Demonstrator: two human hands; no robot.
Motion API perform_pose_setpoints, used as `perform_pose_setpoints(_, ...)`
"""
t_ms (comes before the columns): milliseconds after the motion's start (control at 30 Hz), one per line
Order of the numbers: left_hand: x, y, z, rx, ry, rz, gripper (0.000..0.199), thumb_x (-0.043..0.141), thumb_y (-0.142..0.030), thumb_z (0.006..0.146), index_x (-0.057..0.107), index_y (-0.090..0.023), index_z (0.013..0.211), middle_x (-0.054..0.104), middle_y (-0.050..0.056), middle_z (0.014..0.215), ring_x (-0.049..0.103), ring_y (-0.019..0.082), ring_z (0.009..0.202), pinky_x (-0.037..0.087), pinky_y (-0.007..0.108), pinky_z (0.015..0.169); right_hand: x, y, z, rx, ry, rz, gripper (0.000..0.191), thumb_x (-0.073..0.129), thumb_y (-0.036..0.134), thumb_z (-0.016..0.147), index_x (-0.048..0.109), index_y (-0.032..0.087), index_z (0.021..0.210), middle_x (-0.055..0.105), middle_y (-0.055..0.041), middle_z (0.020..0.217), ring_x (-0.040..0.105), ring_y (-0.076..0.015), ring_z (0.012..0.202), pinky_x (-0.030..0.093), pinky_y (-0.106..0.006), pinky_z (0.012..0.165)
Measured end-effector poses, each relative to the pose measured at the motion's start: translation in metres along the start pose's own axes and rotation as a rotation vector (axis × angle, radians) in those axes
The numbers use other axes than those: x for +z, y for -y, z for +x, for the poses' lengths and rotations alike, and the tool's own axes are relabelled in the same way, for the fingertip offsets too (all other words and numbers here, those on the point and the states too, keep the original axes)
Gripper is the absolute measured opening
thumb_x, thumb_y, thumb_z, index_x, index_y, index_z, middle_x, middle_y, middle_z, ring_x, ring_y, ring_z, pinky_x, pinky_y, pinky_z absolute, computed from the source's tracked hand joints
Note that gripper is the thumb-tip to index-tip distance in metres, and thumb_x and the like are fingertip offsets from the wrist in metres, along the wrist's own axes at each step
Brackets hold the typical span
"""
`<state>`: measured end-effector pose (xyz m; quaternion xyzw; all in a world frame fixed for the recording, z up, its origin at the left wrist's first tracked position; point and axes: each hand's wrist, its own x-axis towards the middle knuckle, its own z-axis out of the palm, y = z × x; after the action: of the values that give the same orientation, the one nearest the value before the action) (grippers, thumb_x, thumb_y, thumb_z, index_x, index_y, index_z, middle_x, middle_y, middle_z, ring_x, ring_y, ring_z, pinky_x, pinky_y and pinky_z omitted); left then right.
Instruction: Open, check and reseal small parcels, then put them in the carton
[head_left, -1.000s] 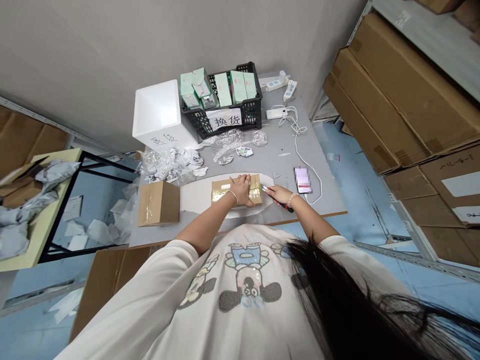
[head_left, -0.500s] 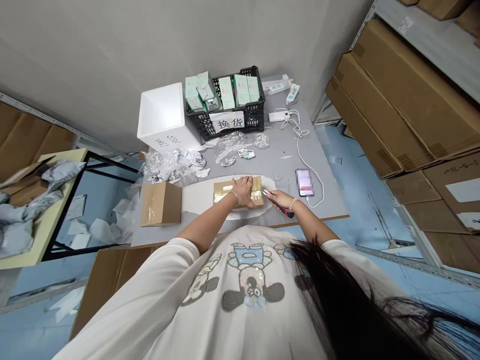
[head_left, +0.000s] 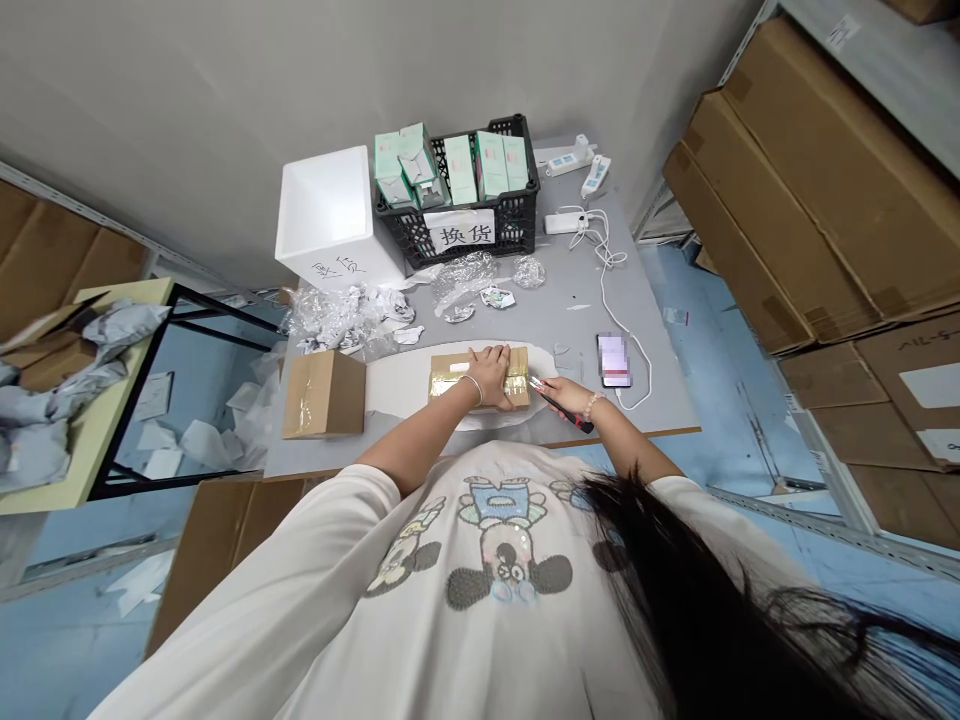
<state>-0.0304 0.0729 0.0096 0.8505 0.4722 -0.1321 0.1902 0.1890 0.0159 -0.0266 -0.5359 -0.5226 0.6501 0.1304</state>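
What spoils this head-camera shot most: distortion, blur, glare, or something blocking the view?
In the head view, the wide lens bends and tilts the metal shelving and cartons; the phone screen is pixelated; loose dark hair covers the lower right; lighting is soft, without strong glare.

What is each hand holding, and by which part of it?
The right hand grips a utility knife by its red-and-black handle, blade end toward the box. The left hand holds nothing; it lies flat on top of a taped cardboard box.
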Motion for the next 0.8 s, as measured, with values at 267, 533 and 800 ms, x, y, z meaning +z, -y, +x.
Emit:
perform_pose_setpoints(267, 0.0, 0.001, -0.002, 0.028, -0.008, 0.006, 0.138, 0.073, -0.067, 0.048, 0.003, -0.015, 0.154, 0.023, 0.021, 0.155, 0.019, 0.045, 0.14, 0.004, 0.066, 0.113, 0.008, 0.006, 0.007, 0.019, -0.055, -0.029, 0.037, 0.05, 0.056, 0.092, 0.05, 0.02, 0.083, 0.05, 0.0057, 0.049, 0.044, -0.0092, 0.034, 0.033, -0.02, 0.036)
perform_pose_setpoints(533, 0.003, 0.002, -0.002, 0.057, -0.022, 0.013, 0.138, 0.075, -0.065, 0.046, 0.005, -0.015, 0.154, 0.024, 0.02, 0.155, 0.02, 0.044, 0.14, 0.001, 0.065, 0.114, 0.005, 0.002, -0.009, 0.068, -0.003, 0.023, 0.038, 0.052, 0.058, 0.091, 0.048, 0.021, 0.084, 0.048, 0.0066, 0.048, 0.042, -0.009, 0.033, 0.032, -0.02, 0.035)
perform_pose_setpoints(800, 0.003, 0.004, -0.002, 0.064, -0.028, 0.005, 0.139, 0.074, -0.066, 0.045, 0.004, -0.014, 0.154, 0.026, 0.021, 0.153, 0.02, 0.044, 0.14, 0.001, 0.066, 0.113, 0.02, -0.002, -0.005, 0.042, -0.042, 0.112, 0.036, 0.049, 0.057, 0.092, 0.047, 0.022, 0.085, 0.047, 0.0073, 0.048, 0.041, -0.0089, 0.034, 0.031, -0.019, 0.034)
